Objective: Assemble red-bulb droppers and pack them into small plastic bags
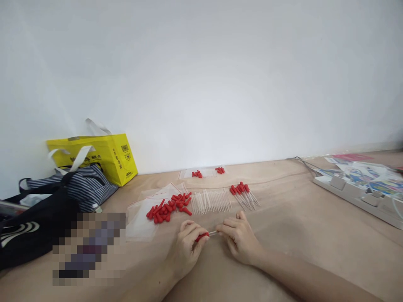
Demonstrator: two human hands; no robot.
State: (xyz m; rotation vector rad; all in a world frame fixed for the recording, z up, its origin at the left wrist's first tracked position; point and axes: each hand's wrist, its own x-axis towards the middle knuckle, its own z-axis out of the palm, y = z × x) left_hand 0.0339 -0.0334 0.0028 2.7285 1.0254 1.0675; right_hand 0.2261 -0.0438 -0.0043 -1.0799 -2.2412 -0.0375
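Note:
My left hand [189, 243] pinches a red rubber bulb [202, 237] near the front middle of the table. From the bulb a thin clear tube [213, 233] runs to the right, its other end held between the fingers of my right hand [237, 237]. Beyond my left hand lies a pile of loose red bulbs [162, 211], partly on clear plastic bags [138, 222]. Beside the pile, a row of thin clear tubes [210, 201] is spread on the table. Several tubes with red bulbs on their ends [244, 195] lie to the right of that row.
Near the wall is another clear bag [206, 173] with red bulbs. A yellow bag [116, 159], a striped bag [88, 188] and a black bag [40, 230] stand at the left. A white power strip [352, 199] with papers [371, 174] is at the right.

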